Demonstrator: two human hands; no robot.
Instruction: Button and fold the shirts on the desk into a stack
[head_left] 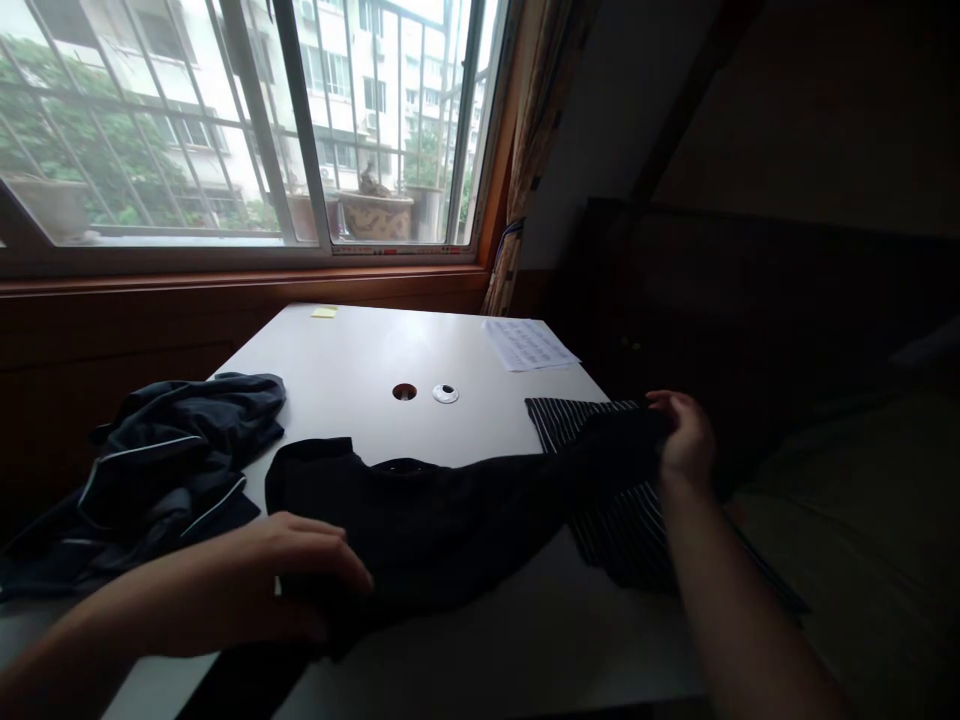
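A black long-sleeved top (pixel 450 520) lies spread across the white table (pixel 360 350), its neckline toward the window. My left hand (pixel 292 575) is curled over the near left part of the top, with dark cloth between thumb and fingers. At the right, my right hand (pixel 686 435) pinches the end of one sleeve, pulled out sideways and lifted. Under that sleeve rests a black-and-white striped garment (pixel 555 425), partly covered. Another sleeve hangs toward the table's front edge below my left hand.
A crumpled dark blue garment with white piping (pixel 165 470) sits at the table's left. Toward the back are papers (pixel 529 345), a yellow note (pixel 324 313), a cable hole (pixel 405 392) and a white round cover (pixel 445 394). A barred window (pixel 322 150) and a curtain (pixel 517 210) stand behind.
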